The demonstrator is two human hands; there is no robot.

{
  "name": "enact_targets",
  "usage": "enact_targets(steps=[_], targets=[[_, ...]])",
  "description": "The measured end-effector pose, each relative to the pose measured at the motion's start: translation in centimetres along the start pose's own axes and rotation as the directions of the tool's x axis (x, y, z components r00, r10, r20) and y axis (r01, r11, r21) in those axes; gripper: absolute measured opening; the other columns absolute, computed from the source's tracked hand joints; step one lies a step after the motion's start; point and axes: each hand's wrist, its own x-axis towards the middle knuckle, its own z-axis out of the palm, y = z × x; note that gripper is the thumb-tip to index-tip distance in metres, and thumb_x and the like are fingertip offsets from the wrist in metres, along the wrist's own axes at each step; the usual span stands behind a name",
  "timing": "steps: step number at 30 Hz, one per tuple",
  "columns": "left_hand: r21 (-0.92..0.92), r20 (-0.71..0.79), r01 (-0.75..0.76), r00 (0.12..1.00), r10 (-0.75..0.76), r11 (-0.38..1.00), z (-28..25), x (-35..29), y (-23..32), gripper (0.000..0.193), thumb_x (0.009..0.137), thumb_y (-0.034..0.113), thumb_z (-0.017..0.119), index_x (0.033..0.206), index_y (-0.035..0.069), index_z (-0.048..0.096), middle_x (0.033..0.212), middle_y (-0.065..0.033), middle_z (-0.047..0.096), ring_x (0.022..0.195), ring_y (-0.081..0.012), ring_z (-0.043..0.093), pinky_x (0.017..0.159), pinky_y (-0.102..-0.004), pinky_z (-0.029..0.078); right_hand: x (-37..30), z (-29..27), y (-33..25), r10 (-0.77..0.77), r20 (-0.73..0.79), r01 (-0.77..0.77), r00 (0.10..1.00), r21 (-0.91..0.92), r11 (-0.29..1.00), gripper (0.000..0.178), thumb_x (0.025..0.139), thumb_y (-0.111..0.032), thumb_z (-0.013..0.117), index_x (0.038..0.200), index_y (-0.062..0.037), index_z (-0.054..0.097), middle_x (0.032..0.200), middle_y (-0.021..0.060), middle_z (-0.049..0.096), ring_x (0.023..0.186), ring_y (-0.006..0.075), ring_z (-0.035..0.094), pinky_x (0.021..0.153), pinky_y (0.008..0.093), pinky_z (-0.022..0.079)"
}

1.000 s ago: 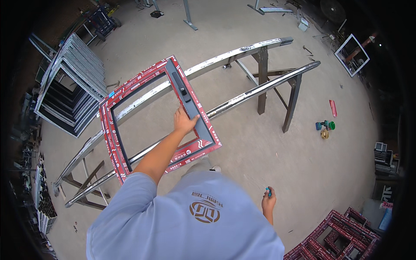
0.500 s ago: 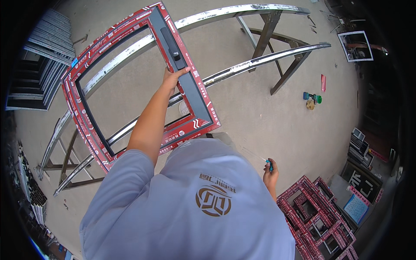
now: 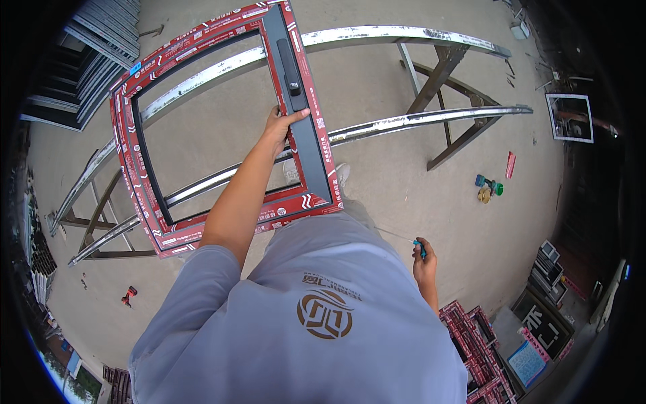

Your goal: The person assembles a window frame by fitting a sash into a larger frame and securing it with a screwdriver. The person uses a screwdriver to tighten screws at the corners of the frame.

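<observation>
My left hand is closed around the right-hand bar of a window frame, its thumb lying across the dark grey face. Red printed film covers most of that frame, and its middle has no pane. Set in the grey bar just above my thumb is a long dark handle. The frame is over two metal rails; whether it rests on them I cannot tell. At my right side, apart from the frame, my right hand grips a screwdriver by its teal handle, the thin shaft pointing left toward my body.
Two long worn metal rails on dark trestle legs cross in front of me. Right of them on the floor lie a green-and-teal power tool and a red strip. Red-filmed frames are stacked lower right; a red drill lies lower left.
My view has shifted, bringing the red drill into sight at lower left. The window frame looks slightly more upright. Both hands keep their holds.
</observation>
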Motion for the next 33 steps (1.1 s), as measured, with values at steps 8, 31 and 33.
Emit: enact_targets(steps=[8,31,33], targets=[[0.008,-0.054,-0.065,0.996,0.066,0.998,0.7,-0.6,-0.3,0.121,0.070,0.026,0.096,0.159,-0.002,0.019,0.135,-0.0278,0.061,0.114,-0.0342,0.071,0.095,-0.0479,0.061,5.5,-4.8,0.9,-0.080,0.028,0.078,0.996,0.050,0.996,0.023,0.105,-0.011,0.059,0.124,-0.0008,0.068,0.091,0.0063,0.068,0.076,0.0141,0.063,0.074,0.0304,0.054],[0.844,-0.428,0.061,0.676,0.600,0.533,8.4,-3.8,-2.1,0.130,0.068,0.073,0.084,0.155,-0.007,0.030,0.140,-0.0293,0.054,0.125,-0.0432,0.057,0.106,-0.0480,0.049,14.8,-6.8,8.6,-0.161,0.156,0.137,0.974,0.154,0.978,0.022,0.106,-0.013,0.058,0.121,-0.0011,0.067,0.080,0.0039,0.063,0.068,0.0106,0.059,0.064,0.0273,0.051],[0.852,-0.433,0.071,0.654,0.621,0.519,8.4,-3.8,-2.2,0.130,0.069,0.073,0.083,0.156,-0.008,0.029,0.139,-0.0287,0.055,0.125,-0.0427,0.057,0.105,-0.0487,0.050,16.0,-6.9,8.2,-0.161,0.175,0.132,0.971,0.165,0.977,0.022,0.106,-0.012,0.057,0.122,-0.0009,0.066,0.081,0.0041,0.064,0.069,0.0105,0.059,0.064,0.0273,0.051]])
